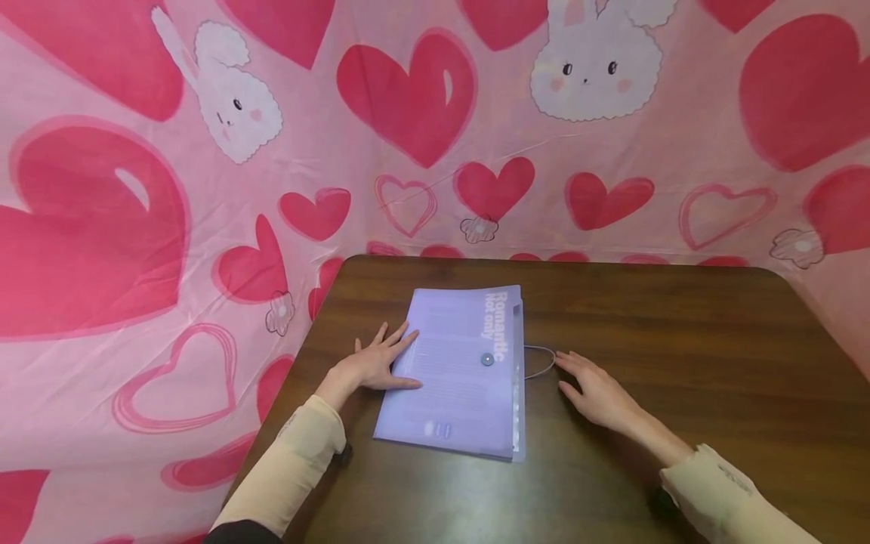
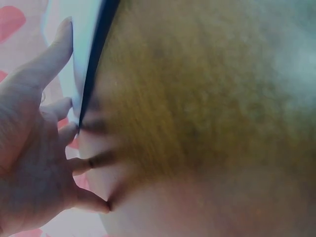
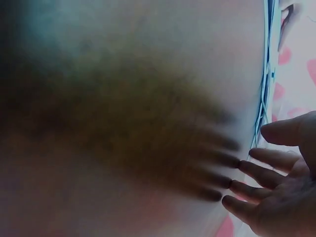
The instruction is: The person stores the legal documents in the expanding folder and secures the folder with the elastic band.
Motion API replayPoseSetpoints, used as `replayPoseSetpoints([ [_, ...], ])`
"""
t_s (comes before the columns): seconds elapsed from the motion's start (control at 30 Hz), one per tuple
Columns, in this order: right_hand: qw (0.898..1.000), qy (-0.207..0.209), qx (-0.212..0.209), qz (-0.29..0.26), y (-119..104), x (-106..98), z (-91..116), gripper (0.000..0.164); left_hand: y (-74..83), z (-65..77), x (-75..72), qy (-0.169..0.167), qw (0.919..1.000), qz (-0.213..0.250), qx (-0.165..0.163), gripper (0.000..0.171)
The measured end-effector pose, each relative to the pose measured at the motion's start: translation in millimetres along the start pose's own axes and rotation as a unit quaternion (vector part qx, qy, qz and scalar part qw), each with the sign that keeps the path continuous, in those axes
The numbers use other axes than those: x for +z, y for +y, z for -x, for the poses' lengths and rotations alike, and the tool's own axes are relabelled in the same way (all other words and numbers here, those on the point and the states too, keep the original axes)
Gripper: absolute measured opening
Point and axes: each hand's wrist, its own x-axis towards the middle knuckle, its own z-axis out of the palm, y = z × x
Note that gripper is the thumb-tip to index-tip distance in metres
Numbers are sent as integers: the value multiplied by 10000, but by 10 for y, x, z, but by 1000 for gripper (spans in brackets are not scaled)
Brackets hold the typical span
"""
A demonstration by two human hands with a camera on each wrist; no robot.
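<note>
A purple plastic document folder [image 1: 448, 393] lies flat on the table, with white lettering and a round button [image 1: 487, 360] near its right side. From that side a thin grey elastic cord [image 1: 540, 348] loops out onto the table. My left hand [image 1: 381, 363] rests spread across the folder's left edge, thumb and some fingertips on the cover. In the left wrist view the folder's edge [image 2: 91, 64] runs beside the thumb. My right hand [image 1: 598, 393] lies on the table right of the folder, fingers extended, its fingertips right at the cord's loop.
The brown wooden table [image 1: 680, 325] has rounded far corners. A pink cloth [image 1: 510, 136] printed with hearts and rabbits hangs behind it and along the left side. Light sleeves cover both forearms.
</note>
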Motion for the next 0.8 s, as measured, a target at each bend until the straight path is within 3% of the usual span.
replayPoseSetpoints([
  [0.17, 9990, 377, -180, -184, 60, 97, -131, 45, -83, -65, 77, 102, 9999, 95, 45, 118],
  [0.3, 9950, 721, -261, -636, -251, -2, -243, 36, -133, -99, 118, 238, 9996, 107, 87, 117],
  [0.4, 9936, 663, -330, -852, -556, -111, -348, 34, -106, -77, 85, 268, 9995, 143, 126, 115],
  [0.6, 9986, 181, -401, -309, -820, -143, -541, 38, -7, -12, 1, 114, 9993, 330, 98, 114],
  [0.8, 9946, 393, -778, 569, -840, -107, -628, 39, 1, 7, -16, 128, 9991, 384, 115, 115],
])
